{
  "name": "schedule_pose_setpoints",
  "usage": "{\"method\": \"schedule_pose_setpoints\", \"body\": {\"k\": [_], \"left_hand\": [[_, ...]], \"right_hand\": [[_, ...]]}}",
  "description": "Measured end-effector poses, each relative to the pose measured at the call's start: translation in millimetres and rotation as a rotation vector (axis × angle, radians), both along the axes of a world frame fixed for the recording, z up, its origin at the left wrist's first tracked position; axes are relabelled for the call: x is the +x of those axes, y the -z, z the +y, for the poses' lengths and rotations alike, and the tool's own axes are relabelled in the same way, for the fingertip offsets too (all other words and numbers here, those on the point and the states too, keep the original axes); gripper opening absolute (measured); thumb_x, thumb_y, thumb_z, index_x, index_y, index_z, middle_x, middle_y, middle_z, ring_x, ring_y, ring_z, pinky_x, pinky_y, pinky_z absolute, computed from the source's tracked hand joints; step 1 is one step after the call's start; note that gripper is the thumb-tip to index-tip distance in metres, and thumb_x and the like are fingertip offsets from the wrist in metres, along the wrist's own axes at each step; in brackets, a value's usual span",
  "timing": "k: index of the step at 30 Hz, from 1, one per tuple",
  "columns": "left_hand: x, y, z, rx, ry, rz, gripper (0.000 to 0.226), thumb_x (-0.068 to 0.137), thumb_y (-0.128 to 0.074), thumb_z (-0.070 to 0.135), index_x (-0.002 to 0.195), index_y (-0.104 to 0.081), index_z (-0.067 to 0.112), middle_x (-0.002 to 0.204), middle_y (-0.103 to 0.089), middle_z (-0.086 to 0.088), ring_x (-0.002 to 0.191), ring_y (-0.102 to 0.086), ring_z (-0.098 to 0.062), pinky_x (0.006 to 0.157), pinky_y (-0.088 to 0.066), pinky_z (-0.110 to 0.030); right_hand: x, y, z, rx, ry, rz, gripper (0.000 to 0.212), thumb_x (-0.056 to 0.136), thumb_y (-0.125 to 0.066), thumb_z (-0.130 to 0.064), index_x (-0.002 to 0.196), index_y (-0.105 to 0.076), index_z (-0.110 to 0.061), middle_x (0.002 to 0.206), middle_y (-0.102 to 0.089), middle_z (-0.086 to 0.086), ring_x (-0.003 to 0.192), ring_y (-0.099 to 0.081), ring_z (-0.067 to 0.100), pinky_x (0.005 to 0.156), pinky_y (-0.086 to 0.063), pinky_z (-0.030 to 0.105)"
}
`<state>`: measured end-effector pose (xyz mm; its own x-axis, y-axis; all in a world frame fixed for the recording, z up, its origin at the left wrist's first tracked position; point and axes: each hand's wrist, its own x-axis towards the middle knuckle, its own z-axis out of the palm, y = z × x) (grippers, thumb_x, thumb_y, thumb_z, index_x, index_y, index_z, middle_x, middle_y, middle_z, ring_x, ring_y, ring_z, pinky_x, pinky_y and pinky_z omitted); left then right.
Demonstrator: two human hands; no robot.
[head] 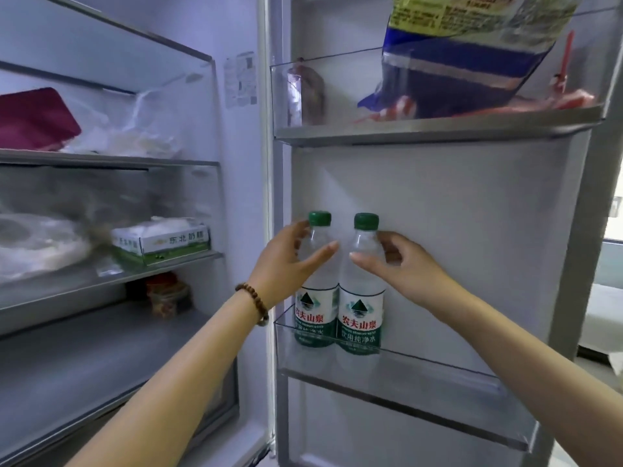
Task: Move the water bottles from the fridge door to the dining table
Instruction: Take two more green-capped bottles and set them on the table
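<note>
Your left hand (286,261) was wrapped around the shoulder of the clear plastic, green-capped left water bottle (317,311), the thumb lying across its front and the fingers (300,229) curled behind the neck just under the cap. Your right hand (399,261) held the matching right water bottle (362,320) in the same way, thumb across the front and fingers bent round its right side. Both bottles stood upright and touching side by side at the left end of the lower transparent plastic door bin (438,367), their green-and-white labels with red lettering facing you; whether either base had left the bin floor could not be told. A brown wooden bead bracelet (256,303) sat on your left wrist. Above, the upper transparent door bin (337,106) carried a large blue and yellow plastic bag (455,72) towards its right half, flat red packaging (573,99) at its right end, and a dark wrapped item (306,92) at its left end. Inside the fridge to the left, a maroon lidded container (33,119) rested on the upper glass shelf, a green and white carton (161,241) sat near the right edge of the middle shelf beside crumpled clear plastic bags (37,241), and a small red-topped jar (165,294) stood on the shelf below.
</note>
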<state>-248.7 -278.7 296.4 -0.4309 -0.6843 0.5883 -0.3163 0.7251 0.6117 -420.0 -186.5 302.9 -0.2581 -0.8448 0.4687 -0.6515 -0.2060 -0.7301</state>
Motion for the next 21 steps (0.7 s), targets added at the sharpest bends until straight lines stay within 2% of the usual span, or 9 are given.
{"method": "schedule_pose_setpoints", "body": {"k": [3,4,6,9,12,15,17,18,21], "left_hand": [[1.4,0.1,-8.4,-0.005,0.109,0.028,0.07,0.07,-0.051,0.065,0.122,-0.055,0.018,0.118,-0.058,0.0,0.098,-0.055,-0.008,0.081,-0.044,-0.017],[2.1,1.6,-10.0,0.021,0.179,0.045,0.064,0.07,-0.053,0.063,0.119,-0.056,0.022,0.115,-0.06,0.003,0.096,-0.056,-0.005,0.081,-0.045,-0.017],[3.2,6.1,-11.1,0.095,0.303,0.052,0.057,0.071,-0.058,0.057,0.12,-0.052,0.029,0.115,-0.061,0.011,0.102,-0.058,0.001,0.086,-0.049,-0.021],[3.7,14.8,-12.6,0.138,0.346,0.084,0.06,0.069,-0.064,0.052,0.122,-0.046,0.032,0.112,-0.062,0.017,0.097,-0.063,0.005,0.076,-0.053,-0.018],[2.9,19.9,-14.0,0.114,0.35,0.196,0.049,0.072,-0.068,0.04,0.117,-0.049,0.03,0.104,-0.066,0.014,0.088,-0.066,0.005,0.069,-0.053,-0.014],[1.6,22.6,-12.6,0.08,0.359,0.26,0.052,0.074,-0.071,0.033,0.121,-0.051,0.022,0.107,-0.068,0.007,0.092,-0.067,-0.002,0.078,-0.055,-0.021],[2.3,21.4,-10.7,0.051,0.363,0.318,0.055,0.073,-0.074,0.033,0.121,-0.052,0.019,0.111,-0.068,0.002,0.099,-0.067,-0.01,0.087,-0.056,-0.031],[3.3,19.1,-9.1,0.025,0.36,0.347,0.054,0.073,-0.076,0.033,0.12,-0.053,0.019,0.112,-0.067,0.0,0.102,-0.066,-0.014,0.09,-0.055,-0.037],[8.2,3.9,0.7,-0.064,0.337,0.431,0.051,0.071,-0.076,0.036,0.116,-0.054,0.028,0.114,-0.066,-0.001,0.105,-0.065,-0.019,0.093,-0.052,-0.045]], "right_hand": [[1.9,5.9,-0.3,-0.029,0.027,-0.021,0.061,0.07,-0.076,-0.044,0.122,-0.053,-0.023,0.114,-0.06,-0.007,0.105,-0.057,0.01,0.084,-0.046,0.017],[2.6,8.3,0.6,-0.035,0.021,-0.034,0.061,0.071,-0.077,-0.039,0.123,-0.051,-0.024,0.112,-0.06,-0.009,0.103,-0.057,0.007,0.078,-0.045,0.01],[3.9,13.3,2.8,-0.025,-0.006,-0.067,0.064,0.071,-0.078,-0.033,0.126,-0.045,-0.029,0.112,-0.058,-0.013,0.101,-0.056,0.001,0.07,-0.044,0.006],[6.6,19.1,5.0,-0.026,-0.032,-0.082,0.073,0.069,-0.079,-0.035,0.129,-0.037,-0.036,0.113,-0.058,-0.015,0.103,-0.056,-0.001,0.075,-0.044,0.011],[9.9,23.0,7.2,-0.078,-0.023,-0.08,0.073,0.067,-0.081,-0.033,0.126,-0.04,-0.038,0.112,-0.061,-0.014,0.102,-0.059,0.0,0.08,-0.049,0.018],[12.1,26.4,10.5,-0.129,-0.031,-0.033,0.071,0.065,-0.082,-0.034,0.123,-0.042,-0.04,0.115,-0.062,-0.011,0.104,-0.06,0.001,0.085,-0.05,0.019],[14.8,23.1,14.7,-0.163,-0.035,-0.007,0.071,0.063,-0.081,-0.038,0.123,-0.042,-0.04,0.116,-0.062,-0.012,0.103,-0.06,-0.003,0.083,-0.049,0.012],[16.3,19.5,16.9,-0.189,-0.04,0.002,0.072,0.062,-0.081,-0.039,0.123,-0.042,-0.04,0.117,-0.062,-0.012,0.103,-0.06,-0.004,0.086,-0.049,0.014],[23.9,4.3,22.4,-0.314,-0.06,0.041,0.075,0.061,-0.079,-0.043,0.127,-0.044,-0.035,0.12,-0.061,-0.011,0.108,-0.06,0.003,0.094,-0.051,0.035]]}}
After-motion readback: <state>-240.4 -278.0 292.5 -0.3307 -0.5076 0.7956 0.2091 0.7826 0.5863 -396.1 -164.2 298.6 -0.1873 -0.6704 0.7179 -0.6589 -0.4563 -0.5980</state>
